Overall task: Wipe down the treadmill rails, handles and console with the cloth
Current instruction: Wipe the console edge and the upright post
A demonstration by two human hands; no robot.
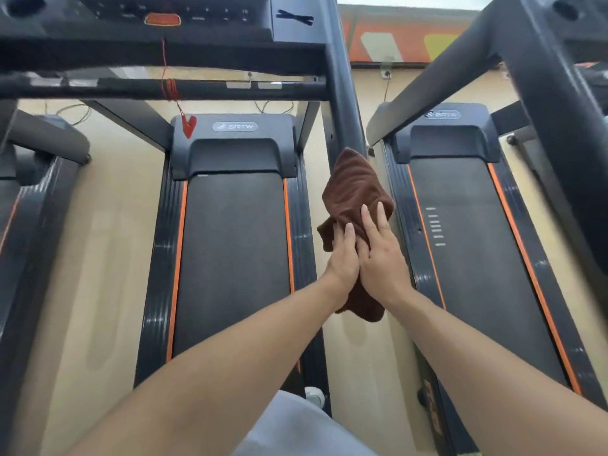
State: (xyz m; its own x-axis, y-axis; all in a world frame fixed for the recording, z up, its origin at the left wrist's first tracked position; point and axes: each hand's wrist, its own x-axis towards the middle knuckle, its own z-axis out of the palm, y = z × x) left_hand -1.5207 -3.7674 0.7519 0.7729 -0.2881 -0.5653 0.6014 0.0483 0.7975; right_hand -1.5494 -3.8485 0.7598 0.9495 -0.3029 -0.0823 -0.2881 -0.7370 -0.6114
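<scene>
A brown cloth [353,185] is draped over the right handrail [342,103] of the middle treadmill, covering the rail's near end. My left hand [342,258] and my right hand [381,255] lie side by side on the cloth, both pressing and gripping it around the rail. The rail runs up and away to the console [138,14] at the top of the view. A black crossbar handle [131,88] spans below the console. The rail under the cloth and my hands is hidden.
A red safety cord with a clip [188,125] hangs from the console over the belt [233,258]. A second treadmill [467,225] stands close on the right, a third [29,205] on the left, with beige floor [108,258] between them.
</scene>
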